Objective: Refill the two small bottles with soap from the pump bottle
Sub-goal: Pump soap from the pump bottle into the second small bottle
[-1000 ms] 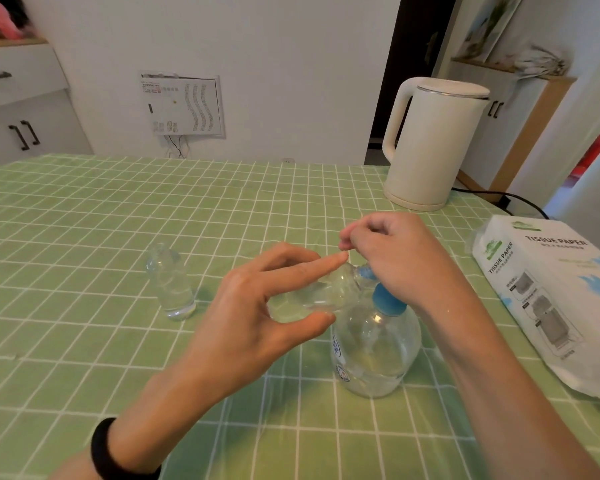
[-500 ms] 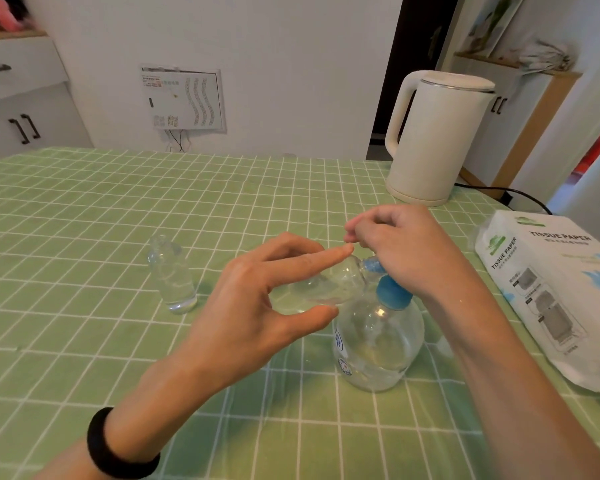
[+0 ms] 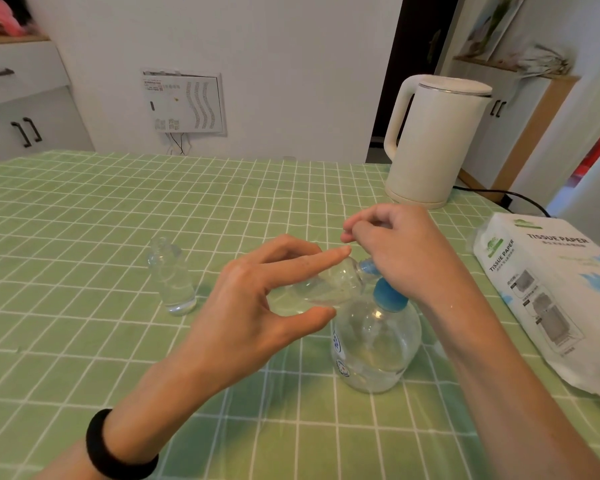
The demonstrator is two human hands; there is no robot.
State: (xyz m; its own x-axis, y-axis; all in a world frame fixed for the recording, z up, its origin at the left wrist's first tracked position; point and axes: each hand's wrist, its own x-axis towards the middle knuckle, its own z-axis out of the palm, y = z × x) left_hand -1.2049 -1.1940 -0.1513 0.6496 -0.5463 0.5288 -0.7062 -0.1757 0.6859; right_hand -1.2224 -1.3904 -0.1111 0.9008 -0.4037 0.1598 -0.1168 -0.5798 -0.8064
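Head view is showing the job somewhere near its middle. At the left, the standing small bottle [image 3: 172, 278] is sitting on the green tablecloth [image 3: 84, 237], well apart from both hands, with clear liquid filling only its lower part; I am judging it either part-filled or waiting its turn. The left hand [image 3: 253, 306] is pinching the tilted small bottle [image 3: 321, 289] between thumb below and forefinger above, holding it on its side in the air with its mouth touching the blue nozzle [image 3: 368, 268]. A little clear liquid is lying along its lower side, so filling seems to be under way. The pump bottle [image 3: 374, 351] is standing just beneath, soap sitting low in it. The right hand [image 3: 406, 251] is covering the pump head with fingers curling; whether it is gripping or only pressing is hidden. Both small bottles are looking short of full
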